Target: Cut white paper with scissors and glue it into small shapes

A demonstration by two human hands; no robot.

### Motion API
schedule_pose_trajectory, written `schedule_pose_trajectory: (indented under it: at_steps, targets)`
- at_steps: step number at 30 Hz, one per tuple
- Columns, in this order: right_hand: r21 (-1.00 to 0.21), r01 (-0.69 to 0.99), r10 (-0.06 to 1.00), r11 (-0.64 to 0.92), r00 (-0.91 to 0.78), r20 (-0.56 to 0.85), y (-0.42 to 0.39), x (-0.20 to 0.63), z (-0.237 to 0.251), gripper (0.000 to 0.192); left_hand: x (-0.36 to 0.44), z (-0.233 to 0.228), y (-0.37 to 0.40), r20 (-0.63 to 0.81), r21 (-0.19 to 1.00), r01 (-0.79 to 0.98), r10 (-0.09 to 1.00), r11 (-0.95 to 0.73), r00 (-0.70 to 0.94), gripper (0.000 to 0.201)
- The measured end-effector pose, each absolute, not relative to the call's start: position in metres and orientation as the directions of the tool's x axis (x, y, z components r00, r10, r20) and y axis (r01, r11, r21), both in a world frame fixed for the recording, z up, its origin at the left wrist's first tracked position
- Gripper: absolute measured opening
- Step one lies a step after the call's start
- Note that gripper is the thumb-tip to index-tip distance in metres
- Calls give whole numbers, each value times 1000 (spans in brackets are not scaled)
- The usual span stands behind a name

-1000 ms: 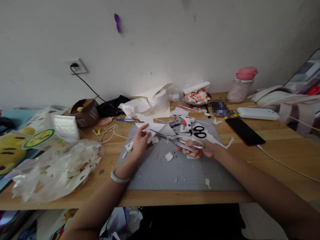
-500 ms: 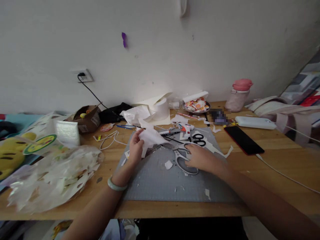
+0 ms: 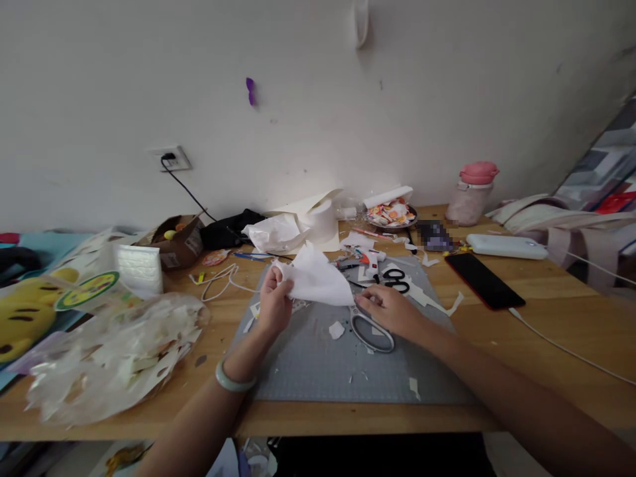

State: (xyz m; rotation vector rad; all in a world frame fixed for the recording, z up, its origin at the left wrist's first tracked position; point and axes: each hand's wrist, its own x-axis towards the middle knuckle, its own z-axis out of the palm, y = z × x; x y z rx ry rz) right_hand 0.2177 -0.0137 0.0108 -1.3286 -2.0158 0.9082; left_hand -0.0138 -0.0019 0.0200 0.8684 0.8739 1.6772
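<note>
In the head view my left hand (image 3: 275,299) pinches the left end of a white sheet of paper (image 3: 320,277), held up over the grey cutting mat (image 3: 318,371). My right hand (image 3: 390,308) has its thumb and fingers drawn together at the paper's right corner. Below it lies a pair of grey-handled scissors (image 3: 372,339). One handle loop shows with no finger in it; the paper and my right hand cover the rest. A small torn paper scrap (image 3: 336,329) lies on the mat in front of the sheet.
Behind the paper are a glue gun (image 3: 372,260), black-handled scissors (image 3: 396,279) and a white roll (image 3: 320,222). A phone (image 3: 484,281) with a cable and a pink-lidded bottle (image 3: 472,192) stand right. Left are a plastic bag (image 3: 119,358) and cardboard box (image 3: 173,242).
My right hand has drawn its fingers out of the scissors' lower loop and moved to the paper. The paper has turned and spread to the right, covering the blades.
</note>
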Motion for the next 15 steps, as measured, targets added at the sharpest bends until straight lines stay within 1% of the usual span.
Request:
schedule_pose_trajectory:
  at_steps: [1,2,3,4,5,7,9,10,13,15]
  targets:
    - [-866,457,930,201,-368,22,-15,215,9,38,-14,21,-3,116,871,-448,970,-204,-216,31]
    - [-936,343,912,83,-405,-68,-17,211,6,45,-14,21,-5,92,879,-445,977,-171,-193,29]
    - [-972,230,886,-58,-436,-156,-19,208,4,51,-13,21,-8,66,892,-432,984,-132,-164,27]
    - [-977,131,855,-167,-474,-210,-21,205,3,53,-11,22,-12,41,906,-413,991,-92,-131,26]
    - [-971,66,827,-231,-512,-232,-23,202,1,53,-9,22,-15,26,919,-390,994,-67,-110,26]
    - [-967,-5,826,-253,-521,-214,-24,199,1,44,-3,20,-23,0,939,-344,999,-19,-54,28]
    - [-969,-52,866,-242,-461,-192,-23,200,3,38,2,16,-26,3,955,-297,1000,-5,-5,30]
    - [-964,-77,885,-253,-422,-198,-22,201,4,37,3,13,-25,34,961,-276,999,-37,-15,30]
    - [-933,-150,896,-327,-363,-256,-17,205,8,34,1,0,-16,146,969,-173,972,-178,-185,27]
    - [-916,-186,891,-355,-365,-271,-15,206,8,35,-3,-8,-8,155,982,-64,956,-175,-248,29]
